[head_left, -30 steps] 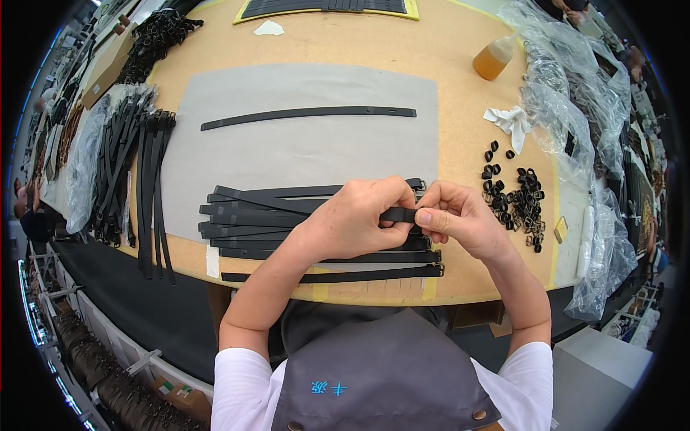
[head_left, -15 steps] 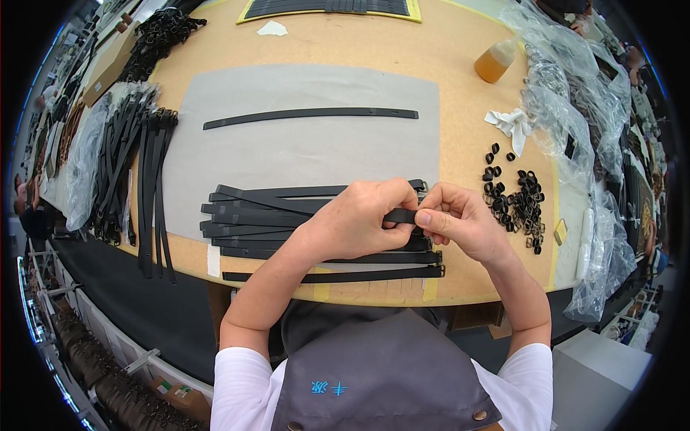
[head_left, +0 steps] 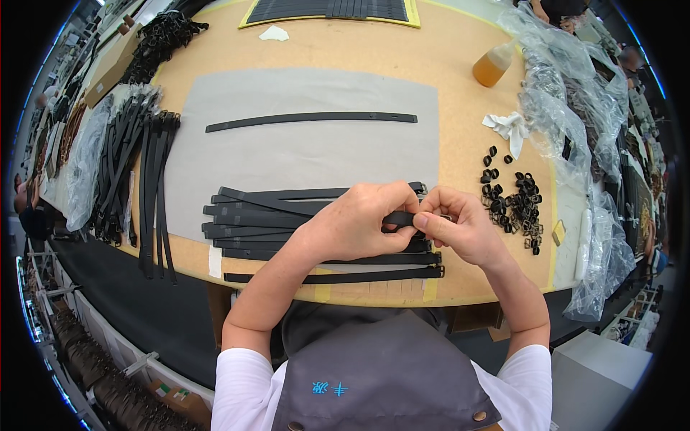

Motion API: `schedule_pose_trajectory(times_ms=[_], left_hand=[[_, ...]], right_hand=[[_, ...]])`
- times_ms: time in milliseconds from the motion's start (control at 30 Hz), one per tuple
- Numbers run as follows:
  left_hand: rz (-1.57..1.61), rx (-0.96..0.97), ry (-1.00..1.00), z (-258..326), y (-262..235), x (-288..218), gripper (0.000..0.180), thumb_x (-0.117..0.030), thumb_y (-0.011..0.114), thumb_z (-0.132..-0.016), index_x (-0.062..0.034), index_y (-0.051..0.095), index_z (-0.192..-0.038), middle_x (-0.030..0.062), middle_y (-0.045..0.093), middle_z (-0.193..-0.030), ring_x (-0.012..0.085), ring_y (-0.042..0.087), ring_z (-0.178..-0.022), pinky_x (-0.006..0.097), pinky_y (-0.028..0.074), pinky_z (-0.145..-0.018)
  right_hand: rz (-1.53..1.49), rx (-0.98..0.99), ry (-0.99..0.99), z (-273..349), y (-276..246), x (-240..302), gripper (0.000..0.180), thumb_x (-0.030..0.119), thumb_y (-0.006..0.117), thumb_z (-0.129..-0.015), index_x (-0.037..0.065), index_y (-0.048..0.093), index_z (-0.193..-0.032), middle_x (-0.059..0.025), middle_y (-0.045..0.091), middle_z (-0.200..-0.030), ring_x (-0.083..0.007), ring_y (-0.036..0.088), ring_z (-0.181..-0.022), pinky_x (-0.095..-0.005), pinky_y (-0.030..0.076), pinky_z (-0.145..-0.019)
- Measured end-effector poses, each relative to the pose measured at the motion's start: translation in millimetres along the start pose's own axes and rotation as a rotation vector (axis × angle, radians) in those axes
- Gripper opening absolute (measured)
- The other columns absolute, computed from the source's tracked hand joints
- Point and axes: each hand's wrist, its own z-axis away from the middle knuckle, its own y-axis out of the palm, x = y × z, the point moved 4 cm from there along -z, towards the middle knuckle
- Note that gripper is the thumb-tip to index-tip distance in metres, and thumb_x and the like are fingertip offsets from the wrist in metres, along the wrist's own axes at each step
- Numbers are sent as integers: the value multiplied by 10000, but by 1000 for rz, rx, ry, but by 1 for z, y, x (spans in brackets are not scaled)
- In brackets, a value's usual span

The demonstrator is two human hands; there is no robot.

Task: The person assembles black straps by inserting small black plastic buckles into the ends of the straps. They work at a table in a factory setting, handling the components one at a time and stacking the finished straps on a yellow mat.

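My left hand [head_left: 359,221] grips a black strap [head_left: 399,218] near its end, thumb and fingers closed round it. My right hand [head_left: 456,221] pinches the end of the same strap, and a small bit of metal shows by its fingers. The hands meet above a pile of black straps [head_left: 251,214] lying crosswise on a grey sheet [head_left: 309,154]. Nearest me, one strap [head_left: 334,275] with a buckle at its right end lies apart from the pile. Farther off, a single strap [head_left: 311,122] lies alone on the sheet.
To the right lies a heap of small black loops [head_left: 514,205]. A bottle of amber liquid [head_left: 494,66], a white cloth [head_left: 507,128] and plastic wrap [head_left: 568,108] are beyond it. More straps [head_left: 152,187] hang over the table's left edge. A yellow block [head_left: 559,231] sits at right.
My right hand has shifted very slightly at the strap's end, and a bit of metal now shows by its fingers. Both hands keep their hold; the view has moved slightly.
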Motion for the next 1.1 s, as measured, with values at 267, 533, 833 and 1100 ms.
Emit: schedule_pose_trajectory(times_ms=[267, 533, 833, 1100], left_hand=[[-28, 40, 0, 0, 0, -12, 183, -25, 778, -786, -13, 687, -945, 80, 706, -825, 172, 663, -678, 279, 536, -581], [-79, 65, 46, 6, 3, -32, 192, -65, 792, -816, -18, 687, -971, 85, 716, -844, 187, 687, -694, 284, 576, -618], [-166, 56, 236, 21, 6, -59, 186, -50, 771, -803, -32, 685, -967, 88, 707, -803, 197, 670, -641, 307, 548, -580], [-148, 134, 184, 44, -3, -84, 211, -58, 845, -794, -49, 694, -942, 69, 674, -779, 188, 638, -636, 290, 520, -580]], right_hand=[[-22, 8, -9, 9, 2, -4, 194, 211, 722, -986, 42, 645, -933, 44, 616, -746, -16, 537, -622, -204, 424, -535], [54, 1, -60, 28, 8, 4, 228, 251, 720, -1001, 37, 646, -976, 17, 628, -785, -36, 558, -652, -209, 446, -559], [217, 51, -145, 58, 26, 21, 274, 313, 656, -1045, 40, 657, -1021, 11, 626, -804, -62, 559, -715, -248, 474, -633], [266, 36, -312, 80, 51, 17, 298, 306, 608, -1064, 34, 632, -945, -3, 557, -746, -62, 467, -696, -281, 417, -621]])
